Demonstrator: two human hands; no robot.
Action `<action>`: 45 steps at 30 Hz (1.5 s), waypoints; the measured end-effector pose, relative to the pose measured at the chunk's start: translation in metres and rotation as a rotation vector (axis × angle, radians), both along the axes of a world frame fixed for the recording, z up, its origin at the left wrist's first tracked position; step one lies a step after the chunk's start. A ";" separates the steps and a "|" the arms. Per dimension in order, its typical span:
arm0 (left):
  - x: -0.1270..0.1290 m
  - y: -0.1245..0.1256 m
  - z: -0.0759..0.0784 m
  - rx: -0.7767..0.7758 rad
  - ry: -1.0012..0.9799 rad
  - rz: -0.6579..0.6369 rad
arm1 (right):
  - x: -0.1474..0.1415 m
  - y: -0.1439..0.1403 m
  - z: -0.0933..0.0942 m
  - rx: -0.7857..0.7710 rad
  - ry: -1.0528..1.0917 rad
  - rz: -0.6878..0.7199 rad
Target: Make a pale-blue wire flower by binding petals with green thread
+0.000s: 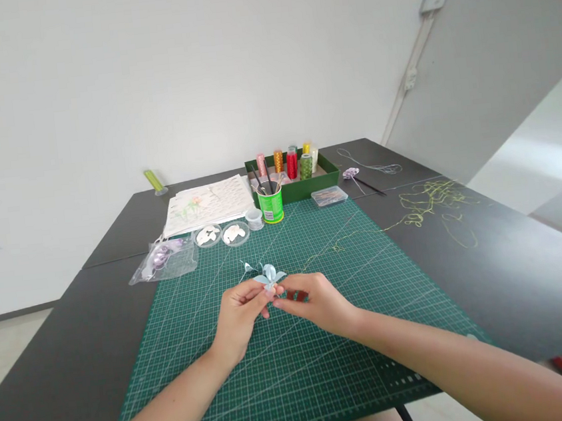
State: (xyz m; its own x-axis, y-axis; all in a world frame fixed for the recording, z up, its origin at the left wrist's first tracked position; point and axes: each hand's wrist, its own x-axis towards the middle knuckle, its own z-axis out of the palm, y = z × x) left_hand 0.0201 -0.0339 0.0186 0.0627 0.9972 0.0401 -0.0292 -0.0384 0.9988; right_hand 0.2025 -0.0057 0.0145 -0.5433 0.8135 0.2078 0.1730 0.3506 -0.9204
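Small pale-blue petal flower (269,276) at centre frame, just above the green cutting mat (298,369), pinched from both sides: left hand (239,315) closed on it from the left, right hand (315,300) closed on it from the right, fingertips meeting beneath the petals

Thin wire or thread (316,255) trailing up and right from the flower across the mat toward a loose yellow-green tangle (431,205) on the dark tabletop (518,266)

Likely trouble:
- too hard a pinch, petals bent or creased
- a slip of either grip, flower dropped onto the mat, any winding slackened
- a tug on the trailing strand, snagging in the tangle at right
- a forearm sweep to upper left, two small dishes of pale pieces (222,234) and plastic bag (164,259) knocked
- a careless reach to upper centre, green cup of tools (271,203) or spools in the green tray (291,169) toppled

Exact contact under the petals hidden by the fingers
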 end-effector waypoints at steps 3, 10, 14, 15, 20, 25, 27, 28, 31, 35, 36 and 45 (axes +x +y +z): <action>0.001 0.000 0.002 -0.048 -0.071 0.047 | -0.004 -0.003 -0.003 -0.227 0.065 0.128; -0.001 0.003 0.007 -0.212 -0.324 -0.120 | -0.010 -0.006 -0.005 -0.579 0.362 0.368; -0.006 0.005 0.004 -0.256 -0.433 -0.233 | -0.010 -0.008 -0.002 -0.686 0.472 0.442; -0.006 0.005 0.003 -0.262 -0.447 -0.241 | -0.010 -0.008 -0.001 -0.695 0.487 0.450; -0.004 0.002 0.005 -0.242 -0.440 -0.225 | -0.013 -0.010 -0.006 -0.679 0.486 0.419; 0.002 -0.001 0.010 -0.150 -0.302 -0.128 | -0.016 -0.008 -0.013 -0.610 0.443 0.348; 0.002 -0.001 0.010 -0.129 -0.253 -0.107 | -0.016 -0.008 -0.014 -0.571 0.415 0.311; 0.001 -0.001 0.009 -0.124 -0.235 -0.098 | -0.017 -0.008 -0.014 -0.552 0.400 0.296; -0.002 0.001 0.007 -0.112 -0.186 -0.063 | -0.017 -0.009 -0.013 -0.507 0.366 0.260; -0.004 0.001 0.007 -0.086 -0.096 -0.035 | -0.018 -0.009 -0.012 -0.484 0.339 0.231; -0.004 0.000 0.007 -0.082 -0.076 -0.037 | -0.018 -0.010 -0.012 -0.483 0.334 0.232; -0.006 0.003 0.007 -0.059 -0.001 0.026 | -0.016 -0.011 -0.008 -0.458 0.232 0.252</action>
